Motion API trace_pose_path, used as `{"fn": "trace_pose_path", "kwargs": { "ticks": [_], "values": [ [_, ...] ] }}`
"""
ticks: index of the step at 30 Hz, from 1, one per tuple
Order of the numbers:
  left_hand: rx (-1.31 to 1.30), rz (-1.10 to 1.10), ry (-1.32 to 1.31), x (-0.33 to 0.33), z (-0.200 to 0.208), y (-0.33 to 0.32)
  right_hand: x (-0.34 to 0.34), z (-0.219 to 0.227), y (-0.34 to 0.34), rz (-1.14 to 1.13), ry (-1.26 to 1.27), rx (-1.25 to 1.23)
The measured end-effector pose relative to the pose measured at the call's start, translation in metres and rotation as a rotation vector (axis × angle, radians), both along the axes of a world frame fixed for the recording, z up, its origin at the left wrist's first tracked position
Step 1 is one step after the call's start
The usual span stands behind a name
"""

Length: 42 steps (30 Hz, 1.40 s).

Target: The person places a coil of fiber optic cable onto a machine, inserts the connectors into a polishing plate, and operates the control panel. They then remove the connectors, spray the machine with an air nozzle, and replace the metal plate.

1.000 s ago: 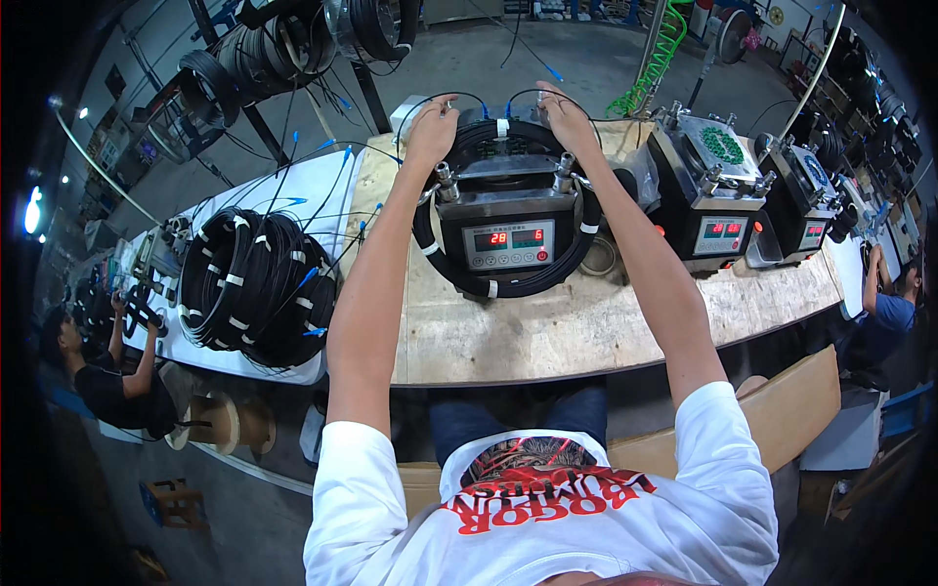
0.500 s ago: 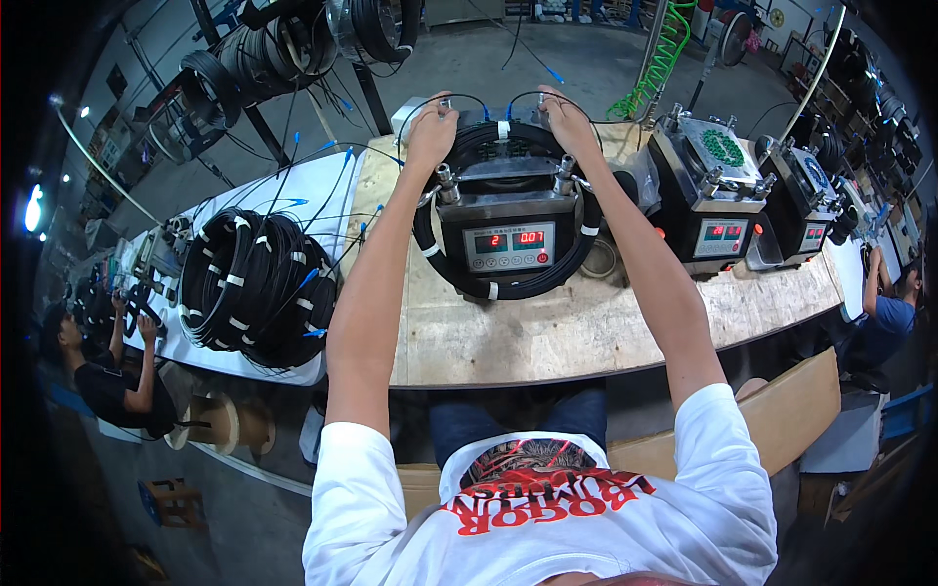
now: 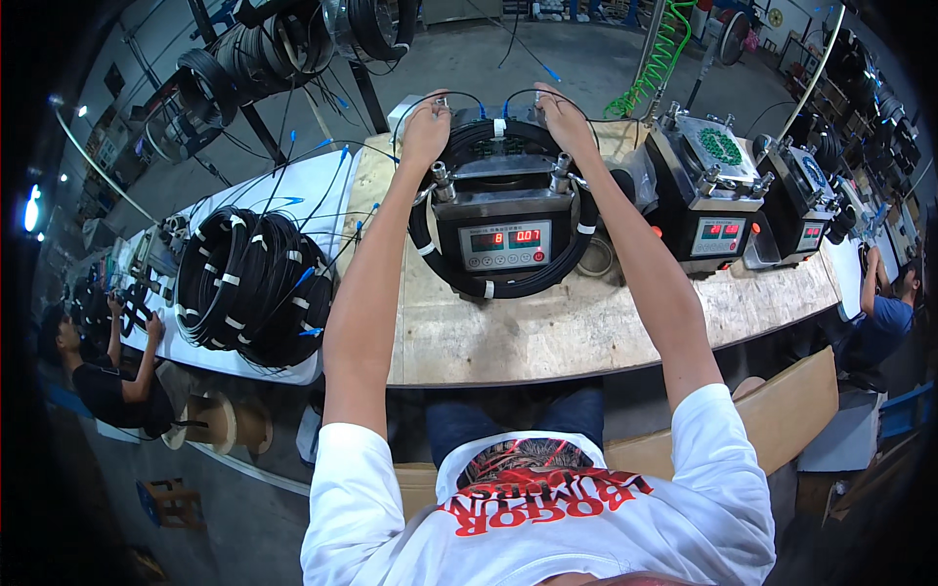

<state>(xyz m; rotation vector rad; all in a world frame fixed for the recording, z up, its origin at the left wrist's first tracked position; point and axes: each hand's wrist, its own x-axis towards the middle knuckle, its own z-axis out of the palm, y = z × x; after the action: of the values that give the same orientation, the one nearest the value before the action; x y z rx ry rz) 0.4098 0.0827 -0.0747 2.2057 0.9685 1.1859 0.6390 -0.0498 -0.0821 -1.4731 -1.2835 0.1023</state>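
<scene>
In the head view, both hands reach to the far side of a grey machine (image 3: 503, 230) that stands at the middle of the wooden counter (image 3: 547, 332), near its far edge. A black cable coil (image 3: 498, 285) lies around the machine like a ring; its far part is hidden behind the hands and the machine top. The coil lies almost flat, and its longer axis goes from the near side to the far side. The left hand (image 3: 426, 129) grips the far left part of the coil, fingers curled on it. The right hand (image 3: 565, 119) grips the far right part in the same way. The fingertips are hidden, so the exact grip is hard to see. Thin cable ends with blue tips (image 3: 481, 109) rise between the hands. More coils (image 3: 256, 285) lie at the left end of the counter.
</scene>
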Motion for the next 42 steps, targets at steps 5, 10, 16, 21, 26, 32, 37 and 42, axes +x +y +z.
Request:
{"fn": "trace_pose_path", "kwargs": {
  "ticks": [5,10,16,21,26,32,37,42],
  "values": [
    [-0.025,-0.034,-0.008,-0.001,-0.001,-0.002,-0.003,0.001,-0.003,-0.061,-0.023,-0.036],
    [-0.083,0.021,-0.01,0.003,0.005,-0.01,0.006,-0.008,0.004,-0.001,-0.008,0.021],
    [-0.104,-0.021,-0.008,0.001,0.005,-0.008,0.011,-0.006,0.004,0.066,-0.005,0.058],
    [-0.128,-0.046,-0.039,-0.007,0.002,-0.005,0.001,-0.001,-0.003,0.061,0.239,-0.067],
    [-0.225,-0.111,-0.178,0.001,0.002,-0.003,0.017,-0.013,0.005,-0.058,0.097,0.073],
    [-0.462,-0.152,-0.281,-0.005,0.008,-0.007,0.002,0.005,-0.011,-0.032,0.244,-0.089],
    [-0.644,-0.109,-0.428,-0.005,0.008,-0.008,0.0,0.006,-0.013,0.025,0.595,-0.078],
    [-0.659,-0.103,-0.43,-0.005,0.01,-0.01,0.001,0.003,-0.013,-0.013,0.605,-0.038]
  ]
}}
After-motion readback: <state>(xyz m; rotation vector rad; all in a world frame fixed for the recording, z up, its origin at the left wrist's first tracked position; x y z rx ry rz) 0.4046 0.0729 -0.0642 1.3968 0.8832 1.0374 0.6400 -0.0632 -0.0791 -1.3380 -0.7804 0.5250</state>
